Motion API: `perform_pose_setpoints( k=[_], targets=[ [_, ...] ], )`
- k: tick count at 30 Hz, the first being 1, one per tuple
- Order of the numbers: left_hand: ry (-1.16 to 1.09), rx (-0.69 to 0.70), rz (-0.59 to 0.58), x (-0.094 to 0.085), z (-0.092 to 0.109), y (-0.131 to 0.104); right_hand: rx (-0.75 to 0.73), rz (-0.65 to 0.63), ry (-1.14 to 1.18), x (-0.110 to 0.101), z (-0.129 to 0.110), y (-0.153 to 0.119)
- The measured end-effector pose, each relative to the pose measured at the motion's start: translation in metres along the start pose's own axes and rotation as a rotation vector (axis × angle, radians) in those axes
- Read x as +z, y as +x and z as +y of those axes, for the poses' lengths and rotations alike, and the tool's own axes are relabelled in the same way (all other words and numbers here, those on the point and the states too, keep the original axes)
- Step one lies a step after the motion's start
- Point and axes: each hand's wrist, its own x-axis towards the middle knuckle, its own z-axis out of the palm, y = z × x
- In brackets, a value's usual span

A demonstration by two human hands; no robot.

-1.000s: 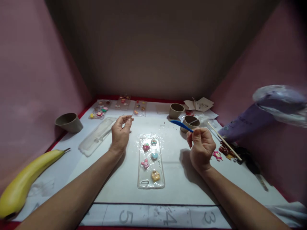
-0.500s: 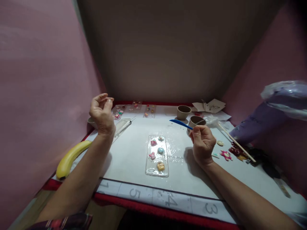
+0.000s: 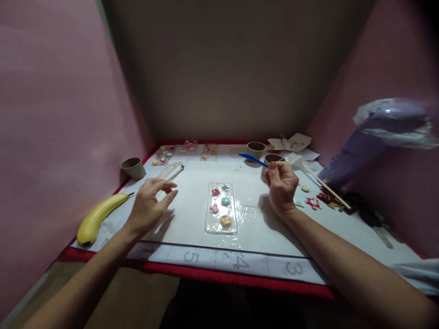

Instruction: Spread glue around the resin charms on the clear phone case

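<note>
A blue plastic knife (image 3: 253, 159) is pinched in my right hand (image 3: 283, 185), its blade pointing left above the table's right half. My left hand (image 3: 151, 201) hovers over the left side with thumb and fingers apart and nothing between them. Between the hands lies a clear phone case (image 3: 221, 209) with small charms on it: a pink bunny (image 3: 214, 209), a blue piece (image 3: 225, 201) and a yellow-orange piece (image 3: 226, 221) among them. Clear shiny smears show on the white surface right of the case. Behind my left hand lies a syringe (image 3: 177, 171).
A yellow banana (image 3: 99, 219) and a cup (image 3: 133, 168) are at the left. More decorated cases (image 3: 209, 152) lie at the back. Two cups (image 3: 256, 151), a wooden stick (image 3: 325, 186), loose charms (image 3: 313, 203) and a plastic-wrapped purple object (image 3: 363, 146) are at the right.
My left hand has come down and inward, and its fingers now spread apart over the table. My right hand still holds the knife. The whole view has shifted slightly.
</note>
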Motion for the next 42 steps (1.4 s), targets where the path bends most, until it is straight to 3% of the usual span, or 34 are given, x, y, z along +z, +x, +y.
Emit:
perform_pose_setpoints(
  k=[5,11,16,26,32,35,42],
  targets=[
    [0.246,0.252,-0.196,-0.009,-0.001,-0.039,-0.107,0.052,0.004,0.000,0.006,0.002],
    [0.490,0.321,-0.290,-0.015,0.005,-0.057,-0.126,0.033,0.013,-0.001,0.006,0.000],
    [0.556,0.372,-0.314,-0.015,0.009,-0.047,-0.081,0.041,0.046,0.000,0.003,0.001],
    [0.582,0.331,-0.379,0.004,0.003,-0.017,-0.052,0.061,0.086,0.001,0.003,0.001],
    [0.499,0.236,-0.265,-0.029,-0.011,-0.006,-0.057,0.051,0.066,0.001,0.001,0.000],
    [0.454,0.192,-0.316,-0.035,-0.016,-0.008,-0.051,0.046,0.053,0.000,0.002,0.000],
    [0.507,0.242,-0.346,0.007,-0.019,0.009,-0.054,0.037,0.050,0.001,-0.001,-0.002]
  ],
)
